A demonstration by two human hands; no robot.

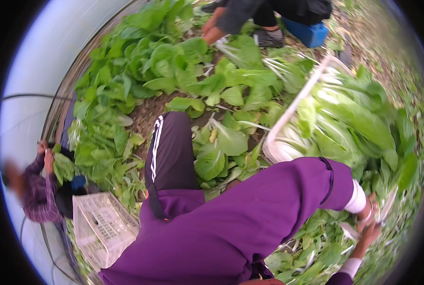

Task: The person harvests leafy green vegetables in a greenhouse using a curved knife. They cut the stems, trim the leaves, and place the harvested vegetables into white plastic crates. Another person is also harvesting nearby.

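My left arm, in a purple sleeve [269, 199], reaches across to the far right. My left hand [365, 213] appears closed around the pale stalk [389, 205] of a leafy green vegetable, beside the loaded crate. Just below it, my right hand [371, 235] comes up from the bottom edge, almost touching the left. A pale, flat piece [349, 231] lies by both hands; blur hides whether it is a stalk or a blade. What the right fingers hold is unclear. Cut leaves [326, 253] cover the ground beneath.
A pale plastic crate [294, 105] is heaped with white-stemmed greens [347, 110]. Growing greens [137, 60] fill the upper left. One co-worker's hands [212, 30] are among plants near a blue box [315, 35]. Another person [43, 196] holds leaves by a second crate [105, 228].
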